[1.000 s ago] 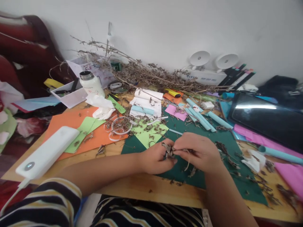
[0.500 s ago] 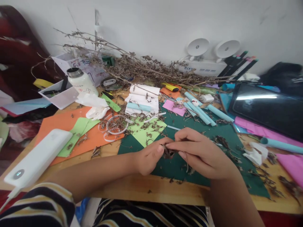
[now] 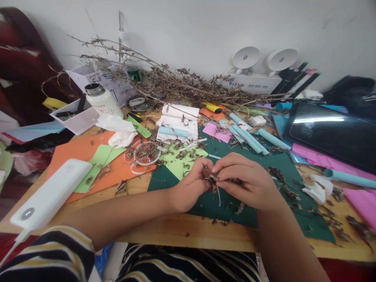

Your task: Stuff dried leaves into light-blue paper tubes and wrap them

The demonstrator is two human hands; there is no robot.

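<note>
Between my two hands is a brown, crumpled dried plant sprig [image 3: 212,181], its thin stem hanging down. My left hand [image 3: 189,188] is closed on it from the left, thumb and fingers pinched. From the right, my right hand [image 3: 246,180] pinches the same sprig, with its fingers bent. Both hands are above a dark green paper sheet [image 3: 282,219] strewn with dried leaf bits. Beyond my left hand lies a light green paper [image 3: 173,166] with more crumbs on it. Part of the sprig is hidden by my fingers.
Long dried branches [image 3: 188,84] lie along the wall. A white power bank [image 3: 53,192] with a cable rests on the left, near an open bottle [image 3: 102,102]. Blue paper rolls [image 3: 249,139], a yellow cutter [image 3: 213,107] and a black tablet [image 3: 331,135] are behind and right.
My hands have drawn closer together around the sprig. It has turned, so its stem now points down between my hands.
</note>
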